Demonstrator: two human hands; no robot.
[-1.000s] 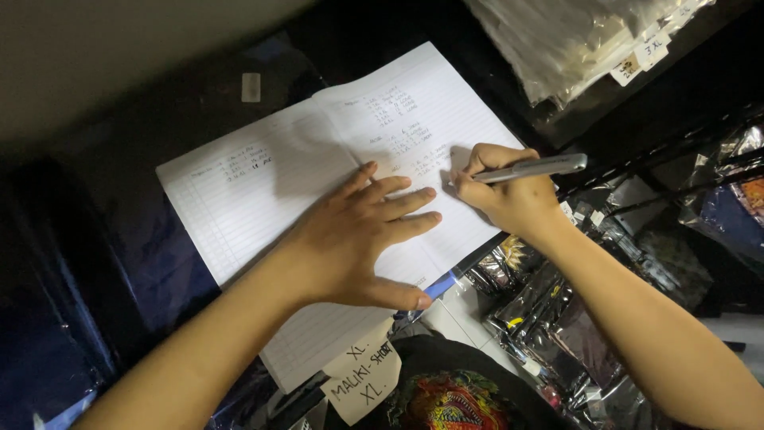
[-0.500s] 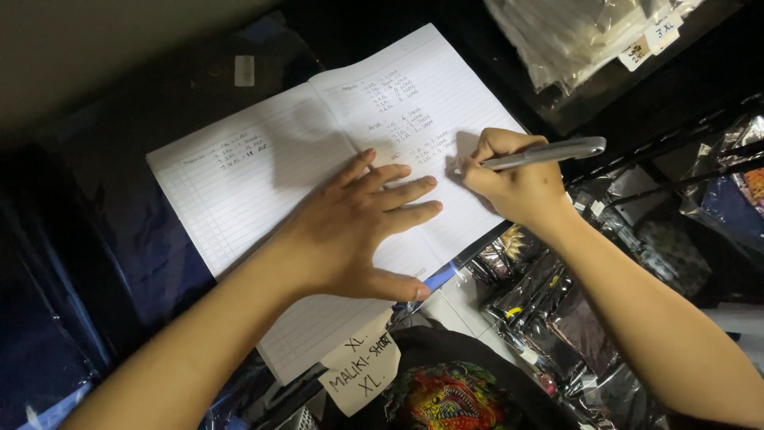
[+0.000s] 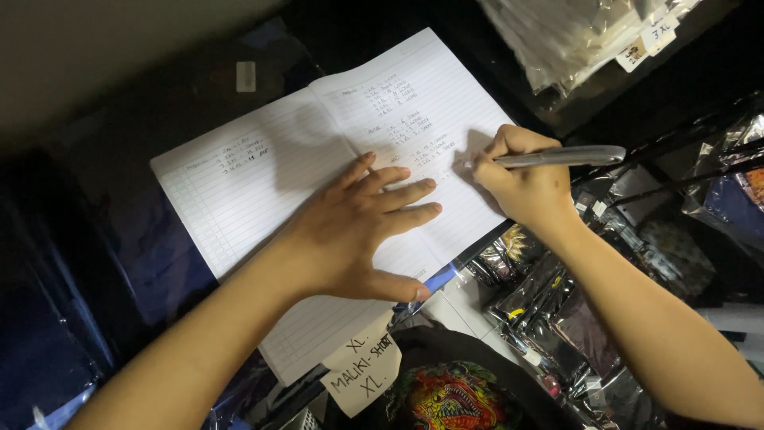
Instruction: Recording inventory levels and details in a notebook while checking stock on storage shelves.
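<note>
Dim scene overall, light falls from above onto the open notebook, the only bright area; dark surroundings at the left and top corners sink into near black with little detail. Left hand and right hand cast soft shadows on the page, and the plastic-wrapped packets at top right and the shiny bags at lower right show glare. Focus is fair in the centre, edges softer and slightly stretched.
</note>
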